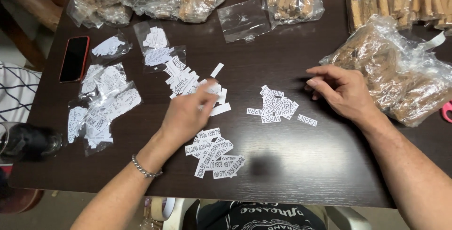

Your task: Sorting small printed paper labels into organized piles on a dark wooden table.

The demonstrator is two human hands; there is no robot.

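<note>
We have our left hand reaching forward over the dark wooden table, its fingertips pinched on 1 small white paper label strip at the near edge of a loose heap of such strips. That heap lies just beyond and left of the fingertips. Our right hand rests well apart to the right, fingers loosely curled and holding nothing, with a second small pile of white strips just to its left, between our 2 hands.

White paper labels lie heaped between the hands; clear bags of sticks sit beside the right hand; a dark phone screen lies far beyond the left hand.
</note>
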